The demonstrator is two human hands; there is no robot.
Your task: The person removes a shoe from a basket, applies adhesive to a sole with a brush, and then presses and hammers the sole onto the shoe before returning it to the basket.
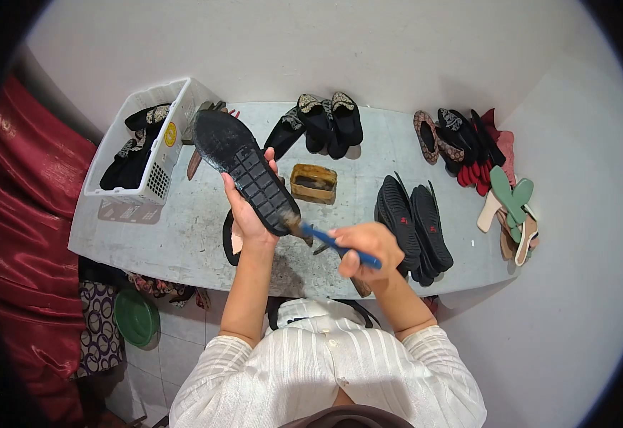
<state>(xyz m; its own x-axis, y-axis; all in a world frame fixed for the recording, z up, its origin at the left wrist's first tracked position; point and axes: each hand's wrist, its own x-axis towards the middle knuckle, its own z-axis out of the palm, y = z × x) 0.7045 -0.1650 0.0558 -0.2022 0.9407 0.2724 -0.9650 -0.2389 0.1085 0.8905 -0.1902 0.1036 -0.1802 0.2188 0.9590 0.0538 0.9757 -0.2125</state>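
My left hand [249,214] is closed round the edge of a black shoe sole [249,165], its grid-patterned face turned up and the front part shining wet. In my right hand [370,250] is a brush with a blue handle [340,246], and its bristles [290,221] touch the lower end of the sole. Just beyond lies a yellowish, stained rectangular container [313,183] with dark matter inside. Partly hidden beneath my left hand, another black shoe piece with a pale inside [235,239] rests on the table.
A white basket [129,153] of black shoes stands at the left. Several patterned black shoes [329,121] sit at the back. Black soles [415,225] lie to the right; green and beige insoles [511,196] are piled near the table's [358,200] right edge. A green basin [137,319] is below.
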